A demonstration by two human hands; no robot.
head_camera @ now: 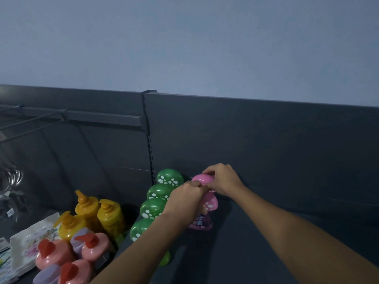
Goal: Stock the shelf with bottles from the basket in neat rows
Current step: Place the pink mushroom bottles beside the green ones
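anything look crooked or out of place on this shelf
Nothing stands out. The green bottles stand upright in one straight row running front to back. Beside them the right hand grips the rear pink bottle, and the left hand seems to hold the front pink bottle. No spill or damage shows.

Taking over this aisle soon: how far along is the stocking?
Done: a row of green-capped bottles stands front to back. In hand: right hand grips the rear pink bottle, left hand the front pink bottle. Left: only two pink ones placed; basket out of view.
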